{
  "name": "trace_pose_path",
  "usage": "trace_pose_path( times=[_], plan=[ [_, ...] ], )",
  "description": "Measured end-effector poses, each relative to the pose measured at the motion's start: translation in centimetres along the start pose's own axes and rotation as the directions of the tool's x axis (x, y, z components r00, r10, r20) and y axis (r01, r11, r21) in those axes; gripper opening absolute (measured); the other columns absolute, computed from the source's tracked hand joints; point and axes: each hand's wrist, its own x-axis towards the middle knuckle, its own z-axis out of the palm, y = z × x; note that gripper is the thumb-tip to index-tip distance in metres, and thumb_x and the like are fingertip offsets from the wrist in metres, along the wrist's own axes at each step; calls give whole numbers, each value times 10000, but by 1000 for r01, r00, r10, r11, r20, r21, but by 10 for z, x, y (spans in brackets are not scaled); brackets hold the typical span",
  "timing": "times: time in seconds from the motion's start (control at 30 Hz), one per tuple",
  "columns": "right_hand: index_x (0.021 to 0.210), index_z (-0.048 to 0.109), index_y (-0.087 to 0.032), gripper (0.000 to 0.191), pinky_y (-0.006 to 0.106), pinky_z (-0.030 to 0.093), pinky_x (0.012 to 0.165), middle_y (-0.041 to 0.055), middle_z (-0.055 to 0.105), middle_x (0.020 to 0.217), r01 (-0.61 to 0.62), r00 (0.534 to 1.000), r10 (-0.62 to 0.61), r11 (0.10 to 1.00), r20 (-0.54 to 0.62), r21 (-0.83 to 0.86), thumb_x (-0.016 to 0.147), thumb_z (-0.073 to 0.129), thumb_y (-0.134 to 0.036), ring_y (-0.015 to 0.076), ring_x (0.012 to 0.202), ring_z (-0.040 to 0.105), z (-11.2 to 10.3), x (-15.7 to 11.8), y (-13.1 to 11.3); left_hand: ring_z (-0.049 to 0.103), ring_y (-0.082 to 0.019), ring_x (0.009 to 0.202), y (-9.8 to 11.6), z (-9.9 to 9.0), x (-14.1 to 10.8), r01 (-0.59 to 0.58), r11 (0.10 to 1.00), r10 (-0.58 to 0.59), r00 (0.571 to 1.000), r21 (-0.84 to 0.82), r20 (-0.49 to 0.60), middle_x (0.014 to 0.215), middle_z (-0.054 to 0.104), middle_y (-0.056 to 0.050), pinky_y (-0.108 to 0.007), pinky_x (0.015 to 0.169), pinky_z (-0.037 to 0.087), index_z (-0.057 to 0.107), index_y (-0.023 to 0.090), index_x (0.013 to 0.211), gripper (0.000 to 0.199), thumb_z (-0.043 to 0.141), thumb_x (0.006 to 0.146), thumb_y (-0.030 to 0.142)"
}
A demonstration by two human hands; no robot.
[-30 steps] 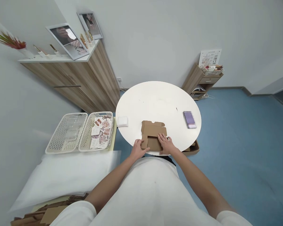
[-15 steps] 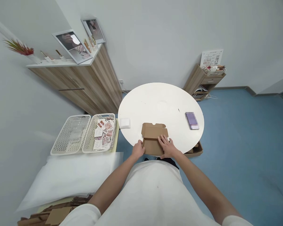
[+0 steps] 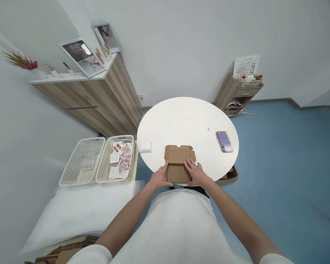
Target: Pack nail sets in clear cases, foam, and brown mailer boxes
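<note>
A brown cardboard mailer box [image 3: 178, 173] lies at the near edge of the white oval table [image 3: 178, 121], its lid [image 3: 178, 156] folded back away from me. My left hand [image 3: 160, 177] grips the box's left side, with fingers along the wall and thumb at the front edge. On the right side, my right hand [image 3: 195, 173] holds the box too, its fingers over the wall and its thumb near the front corner. Nothing shows inside the part of the box that I can see.
A white packet [image 3: 145, 146] lies at the table's left, a blurred purple item [image 3: 224, 141] at its right. Left of the table stand a basket with printed cards [image 3: 121, 157] and a basket with clear plastic [image 3: 82, 161]. A carton [image 3: 229, 176] sits below the table's right edge.
My left hand has shifted forward along the box's left side, its fingers now extended and its thumb at the front edge. The right hand stays on the right side, almost unmoved.
</note>
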Motion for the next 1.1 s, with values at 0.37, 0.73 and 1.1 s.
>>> trace_pose_path(
  times=[0.37,0.73,1.1],
  plan=[
    [1376,-61,-200,903,445,238,987,121,81,1450,-300,891,413,847,-190,439,726,455,-555,252,1319,124,28,-34,12,455,-309,1108,0,3,17,34,999,-31,996,-37,88,1227,453,-126,-343,816,394,-10,239,1373,1194,738,467,455],
    [1320,258,-164,572,310,459,740,98,521,1165,-241,837,542,491,-77,837,824,303,-444,196,954,565,16,-26,12,438,-312,1135,11,8,21,30,999,-29,999,-40,41,1258,441,-139,-337,810,399,-15,211,1374,1193,724,479,491],
    [1018,415,-196,264,315,388,632,93,575,977,-519,806,592,718,-13,463,758,381,-167,237,845,560,13,2,2,489,-307,1069,18,17,16,64,998,-63,998,-21,27,1241,466,-133,-319,749,396,-23,226,1372,1176,695,493,533]
  ],
)
